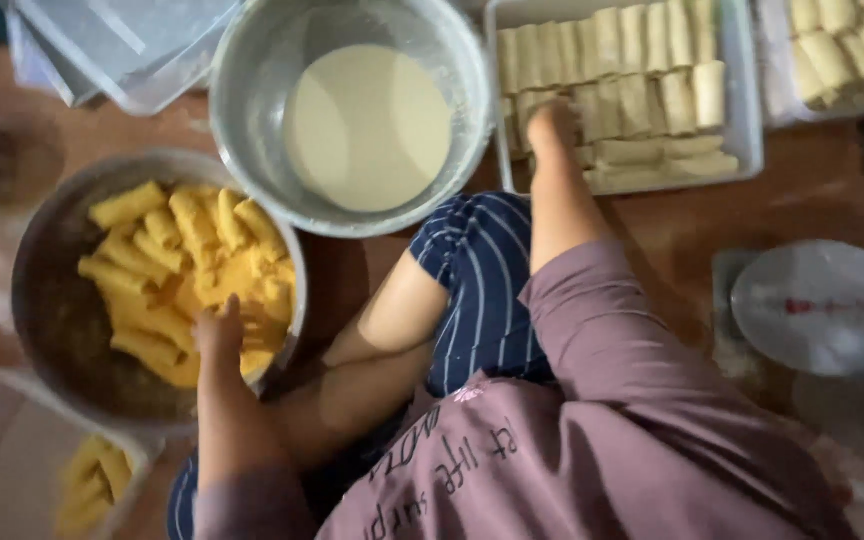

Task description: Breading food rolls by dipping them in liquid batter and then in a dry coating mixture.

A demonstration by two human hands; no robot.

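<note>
**benchwatcher:** Starting nearest the camera: the person sits cross-legged in a mauve shirt (602, 440) and striped navy shorts (482, 290), knees filling the middle of the floor. At about 8 o'clock a clear plastic tub (2, 470) holds a few yellow crumbed rolls (92, 480) in its right-hand corner; the rest of it is bare. The left hand (220, 335) rests inside the big metal bowl of crumbs (52, 300) at 9 o'clock, right on the pile of coated rolls (187, 260). Fingers are curled down into the pile, but it's too blurred to tell whether they've actually closed on one.

**tray_nerd:** How tight is that side?

**benchwatcher:** Tight. The crumb bowl's rim nearly meets the left knee and sits just beside the batter bowl's rim. The rolls crowd the bowl's right half; the left half is only loose brown crumbs.

**tray_nerd:** And the right hand?

**benchwatcher:** Stretched out to 1 o'clock, the right hand (552, 125) is down on the pale uncoated rolls (642, 60) in a white tray (747, 150), at the tray's near-left corner. The fingers are hidden among the rolls, so whether it's gripping can't be told. The tray's left wall is close to the metal bowl of pale batter (252, 90) at 12 o'clock.

**tray_nerd:** Any free floor?

**benchwatcher:** A strip of wood floor (812, 195) at 3 o'clock, between the tray and a kitchen scale (817, 305). Farthest out: stacked clear lids (122, 50) at 11 o'clock, and a second tray of pale rolls (842, 50) cut off at 2 o'clock.
</note>
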